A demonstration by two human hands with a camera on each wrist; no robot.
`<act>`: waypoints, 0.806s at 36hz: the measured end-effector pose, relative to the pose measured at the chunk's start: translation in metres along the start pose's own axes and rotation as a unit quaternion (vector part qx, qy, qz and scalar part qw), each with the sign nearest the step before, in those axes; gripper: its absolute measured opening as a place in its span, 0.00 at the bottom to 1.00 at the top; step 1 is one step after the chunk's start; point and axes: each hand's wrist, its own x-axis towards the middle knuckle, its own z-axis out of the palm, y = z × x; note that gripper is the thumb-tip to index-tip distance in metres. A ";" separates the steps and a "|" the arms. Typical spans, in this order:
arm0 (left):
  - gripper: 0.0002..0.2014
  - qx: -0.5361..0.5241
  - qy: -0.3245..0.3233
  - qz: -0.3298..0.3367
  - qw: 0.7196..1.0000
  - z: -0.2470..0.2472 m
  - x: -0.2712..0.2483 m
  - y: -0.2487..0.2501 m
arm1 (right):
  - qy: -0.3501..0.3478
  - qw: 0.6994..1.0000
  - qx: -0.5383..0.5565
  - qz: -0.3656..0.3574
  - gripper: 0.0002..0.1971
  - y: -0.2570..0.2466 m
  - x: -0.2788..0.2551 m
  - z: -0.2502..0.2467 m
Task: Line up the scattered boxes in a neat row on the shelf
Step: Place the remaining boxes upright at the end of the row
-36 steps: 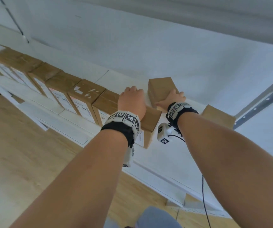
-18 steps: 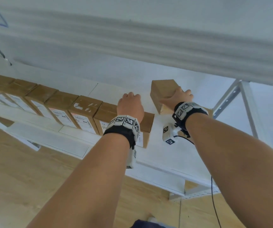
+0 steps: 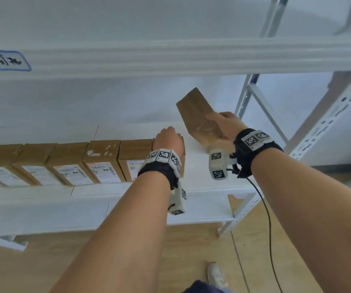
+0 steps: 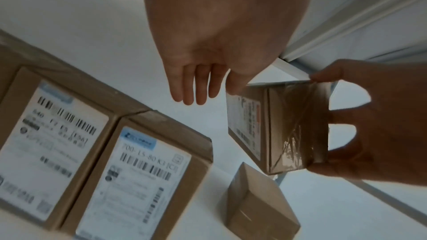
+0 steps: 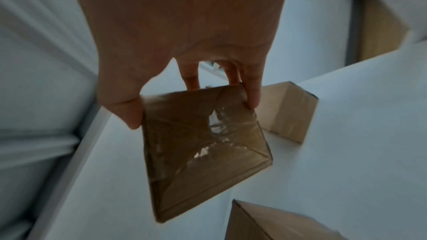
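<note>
A row of brown cardboard boxes (image 3: 104,157) with white labels stands along the white shelf (image 3: 200,176). My left hand (image 3: 168,138) is at the row's right end, over the last box, its fingers (image 4: 194,87) straight and holding nothing. My right hand (image 3: 221,123) grips a taped brown box (image 3: 193,115) by one end, thumb against fingers, and holds it tilted in the air above the shelf, right of the row. The left wrist view shows the same held box (image 4: 277,125), and so does the right wrist view (image 5: 203,143). One loose box (image 4: 256,202) sits on the shelf below it.
A shelf board with a blue-framed label (image 3: 7,60) runs overhead. White metal uprights (image 3: 326,123) and braces close the rack's right end. Bare shelf (image 5: 346,134) lies right of the row around the loose box (image 5: 289,110). Wood floor lies below.
My right hand has lifted the box off the shelf and tipped it up. My left hand has stayed at the row's end. The head view has swung upward.
</note>
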 end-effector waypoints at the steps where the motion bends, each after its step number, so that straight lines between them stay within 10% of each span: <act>1: 0.19 -0.018 -0.014 -0.013 1.000 0.001 -0.002 0.001 | -0.009 1.000 0.023 0.005 0.38 0.003 -0.008 -0.003; 7: 0.26 -0.146 -0.099 -0.050 0.983 0.006 -0.016 0.014 | -0.066 0.984 0.157 0.047 0.24 0.018 -0.052 -0.011; 15: 0.28 -0.314 -0.142 -0.055 0.937 0.024 -0.007 0.017 | -0.072 0.985 0.136 0.074 0.33 0.022 -0.055 -0.020; 22: 0.36 -0.388 -0.138 -0.085 0.907 0.009 -0.021 0.034 | -0.040 0.974 0.206 0.083 0.07 0.026 -0.055 -0.029; 29: 0.33 -0.355 -0.125 -0.087 0.922 0.013 -0.025 0.040 | -0.009 0.986 0.125 0.109 0.22 0.027 -0.035 -0.037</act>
